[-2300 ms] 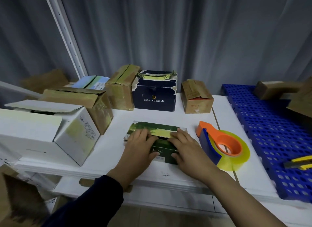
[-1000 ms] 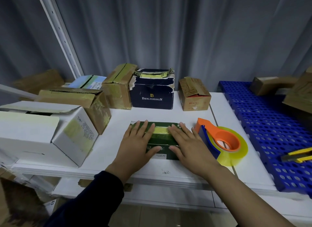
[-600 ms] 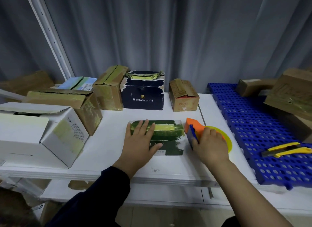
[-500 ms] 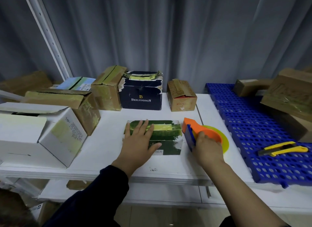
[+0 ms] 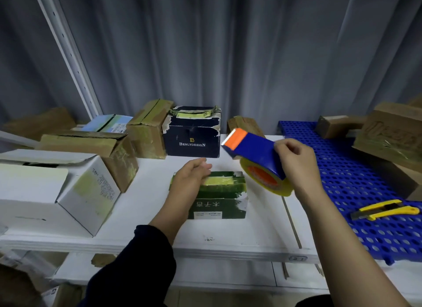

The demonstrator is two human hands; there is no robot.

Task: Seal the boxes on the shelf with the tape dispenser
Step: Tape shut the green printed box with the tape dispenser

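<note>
Head camera: the right hand (image 5: 296,167) curls its fingers and thumb around a blue and orange plastic tape dispenser (image 5: 253,152) loaded with a roll of yellowish clear tape. It holds the dispenser off the white shelf board (image 5: 146,206), with the orange end tilted up toward the far left. The dispenser hangs just right of and above a small dark green cardboard box (image 5: 219,199), which sits near the middle of the shelf with a strip of yellowish tape (image 5: 220,181) along its top. The left hand (image 5: 191,178) lies over the left end of that box's top, its fingers relaxed and loosely extended past the far edge, gripping nothing. Just beyond stands a navy box printed BENLYDESIGN (image 5: 191,137), with brown cardboard boxes (image 5: 148,128) beside it and an open white carton (image 5: 57,188) at the left. At the right, a yellow utility knife (image 5: 386,212) rests on a blue perforated plastic mat (image 5: 342,181).
</note>
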